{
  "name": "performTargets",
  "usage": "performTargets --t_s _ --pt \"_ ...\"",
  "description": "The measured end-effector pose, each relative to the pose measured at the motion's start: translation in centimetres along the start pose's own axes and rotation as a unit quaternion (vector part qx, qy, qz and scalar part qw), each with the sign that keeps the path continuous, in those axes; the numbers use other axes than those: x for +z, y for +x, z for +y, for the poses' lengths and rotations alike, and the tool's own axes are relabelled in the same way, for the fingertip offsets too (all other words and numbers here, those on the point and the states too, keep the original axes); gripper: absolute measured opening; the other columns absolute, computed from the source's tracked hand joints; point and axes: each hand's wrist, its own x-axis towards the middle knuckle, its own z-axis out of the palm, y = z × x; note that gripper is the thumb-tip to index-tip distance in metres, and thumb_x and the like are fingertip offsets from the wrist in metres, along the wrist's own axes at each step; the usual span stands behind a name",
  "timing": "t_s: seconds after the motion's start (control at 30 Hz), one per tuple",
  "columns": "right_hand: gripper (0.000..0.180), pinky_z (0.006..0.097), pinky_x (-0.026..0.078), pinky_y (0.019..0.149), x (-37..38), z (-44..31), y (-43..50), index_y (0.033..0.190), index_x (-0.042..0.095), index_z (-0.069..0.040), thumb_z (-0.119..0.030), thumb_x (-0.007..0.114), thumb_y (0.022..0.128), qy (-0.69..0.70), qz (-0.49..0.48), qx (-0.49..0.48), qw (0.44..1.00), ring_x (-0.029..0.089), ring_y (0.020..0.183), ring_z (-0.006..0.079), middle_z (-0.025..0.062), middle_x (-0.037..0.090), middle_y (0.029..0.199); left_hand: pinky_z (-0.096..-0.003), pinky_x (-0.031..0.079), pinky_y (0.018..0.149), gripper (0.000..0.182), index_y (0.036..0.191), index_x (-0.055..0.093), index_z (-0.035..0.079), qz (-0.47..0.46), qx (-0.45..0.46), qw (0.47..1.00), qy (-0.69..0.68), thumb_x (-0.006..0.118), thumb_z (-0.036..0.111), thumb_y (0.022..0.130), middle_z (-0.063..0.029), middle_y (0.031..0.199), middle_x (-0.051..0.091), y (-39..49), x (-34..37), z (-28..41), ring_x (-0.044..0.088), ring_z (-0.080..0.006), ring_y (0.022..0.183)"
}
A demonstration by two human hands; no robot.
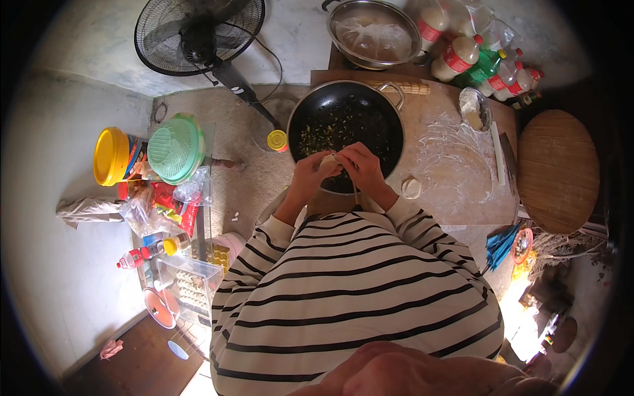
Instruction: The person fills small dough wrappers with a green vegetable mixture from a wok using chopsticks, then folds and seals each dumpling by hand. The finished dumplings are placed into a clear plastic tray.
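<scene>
Both hands are over the front part of a large black wok, which has loose chopped green and yellow filling spread across its bottom. A small pale piece of dough, seemingly a dumpling, rests in my left hand. My right hand pinches the dough's near edge with its fingertips. The fingers hide much of the dough. Just right of the wok, dough wrappers lie on a floured wooden board. Below my right hand, a thin wooden stick shows partly.
A bowl of flour and a pale rolling pin lie on the board's right side. Behind stands a steel pot beside several filled bottles. At left are a standing fan, a green colander and a clear box of dumplings.
</scene>
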Motion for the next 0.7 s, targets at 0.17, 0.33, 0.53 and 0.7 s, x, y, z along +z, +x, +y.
performTargets --t_s 0.17,0.33,0.53,0.7 --pt "0.013 0.0313 0.056 0.066 -0.8 -1.2 0.8 0.105 0.076 -0.002 -0.007 0.075 0.093 0.058 -0.023 0.062 0.996 0.070 0.077 0.0196 0.0085 0.069 0.096 -0.0315 0.062 0.093 0.038 0.132 0.062 -0.009 0.002 0.002 1.000 0.017 0.068 0.013 0.102 -0.0137 0.115 0.072 -0.1 0.0 0.1 0.073 -0.0197 0.102" --pt "0.014 0.0313 0.056 0.067 -0.7 -0.3 0.8 0.106 0.076 -0.003 -0.007 0.075 0.093 0.083 -0.056 0.053 0.994 0.070 0.079 0.0198 0.0086 0.069 0.096 -0.0300 0.062 0.091 0.036 0.130 0.063 -0.010 -0.008 0.007 0.999 0.039 0.068 0.012 0.102 -0.0138 0.113 0.073 -0.1 0.1 0.3 0.074 -0.0192 0.101" --pt "0.013 0.0323 0.056 0.069 -0.4 0.5 0.4 0.104 0.076 -0.003 -0.007 0.076 0.092 0.004 -0.037 -0.018 0.999 0.070 0.080 0.0220 0.0088 0.069 0.096 -0.0285 0.061 0.089 0.036 0.131 0.062 -0.010 -0.007 -0.011 0.998 0.057 0.068 0.009 0.101 -0.0139 0.111 0.074 -0.3 0.3 0.7 0.074 -0.0176 0.099" --pt "0.010 0.0336 0.056 0.068 -0.8 -0.1 0.8 0.101 0.076 -0.002 -0.007 0.077 0.092 0.055 -0.043 0.010 0.997 0.068 0.081 0.0234 0.0088 0.068 0.097 -0.0286 0.061 0.088 0.040 0.134 0.060 -0.009 -0.022 0.013 0.996 0.083 0.069 0.010 0.100 -0.0132 0.111 0.074 -0.1 0.2 0.8 0.073 -0.0168 0.098"
